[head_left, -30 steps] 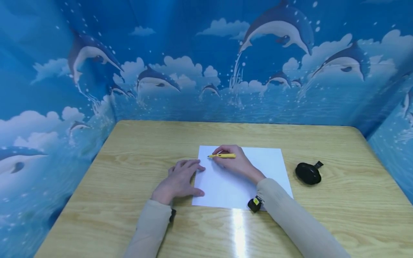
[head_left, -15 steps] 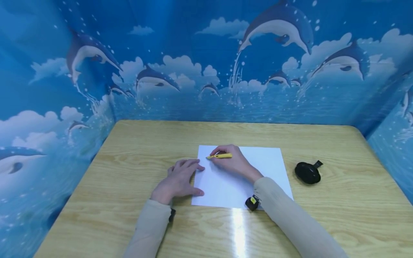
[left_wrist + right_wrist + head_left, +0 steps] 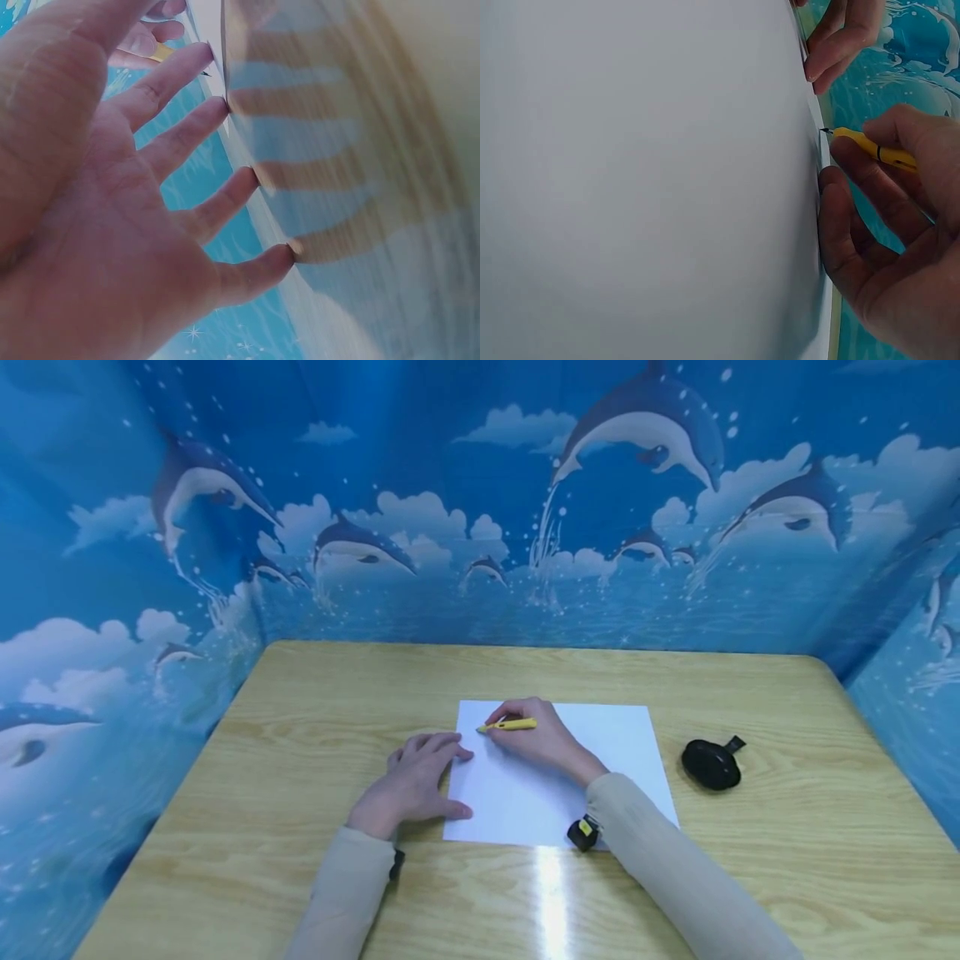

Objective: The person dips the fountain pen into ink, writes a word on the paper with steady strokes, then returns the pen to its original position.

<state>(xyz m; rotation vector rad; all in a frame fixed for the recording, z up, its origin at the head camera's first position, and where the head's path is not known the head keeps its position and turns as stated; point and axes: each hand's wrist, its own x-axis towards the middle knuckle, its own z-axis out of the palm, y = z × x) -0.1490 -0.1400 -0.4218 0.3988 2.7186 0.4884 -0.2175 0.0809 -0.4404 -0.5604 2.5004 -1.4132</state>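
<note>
A white sheet of paper (image 3: 517, 802) lies on the table. My right hand (image 3: 543, 731) pinches a yellow fountain pen (image 3: 517, 724) between thumb and fingers, above the sheet's upper left part. In the right wrist view the dark nib of the pen (image 3: 866, 142) is right at the paper's surface (image 3: 652, 180), and the curled lower fingers rest along the sheet. On the sheet's left edge, my left hand (image 3: 412, 781) rests with fingers spread and thumb apart. The left wrist view shows that hand (image 3: 127, 195) with its fingertips down on the glossy tabletop and paper edge.
Right of the paper sits a small black rounded object (image 3: 711, 765) with a short tab. The wood-grain table (image 3: 300, 710) reflects a bright streak in front of the sheet. Dolphin-printed blue curtains (image 3: 435, 602) close off the back and sides. A black wrist device (image 3: 583, 832) overlaps the paper's lower edge.
My right hand has shifted slightly left and toward me with the pen. The left hand keeps its place on the paper edge. The head view has moved a little.
</note>
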